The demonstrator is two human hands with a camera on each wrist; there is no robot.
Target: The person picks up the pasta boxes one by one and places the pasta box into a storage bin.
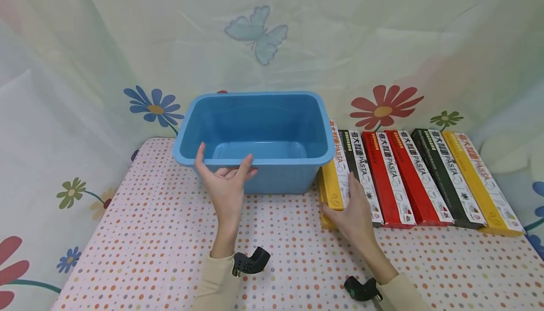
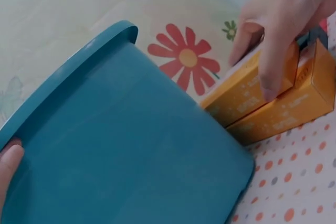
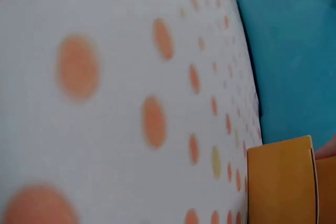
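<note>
A blue plastic bin [image 1: 278,178] stands at the back of the table, nothing showing inside it. My left hand [image 1: 225,188] holds its front rim, with digits over the edge and others tucked below against the wall. To the bin's right, my right hand [image 1: 352,211] grips a yellow pasta box [image 1: 333,185] near its front end, thumb on the left and fingers on the right. That box lies on a second yellow pasta box [image 2: 302,111], as the left wrist view shows. The right wrist view catches mostly tabletop and a yellow box end [image 3: 281,182].
Right of the held box lie a black pasta box [image 1: 361,174], two red ones [image 1: 380,183], another black one [image 1: 442,183] and a yellow one [image 1: 480,188], side by side. A flowered curtain [image 1: 323,41] hangs behind the dotted tabletop [image 1: 289,254].
</note>
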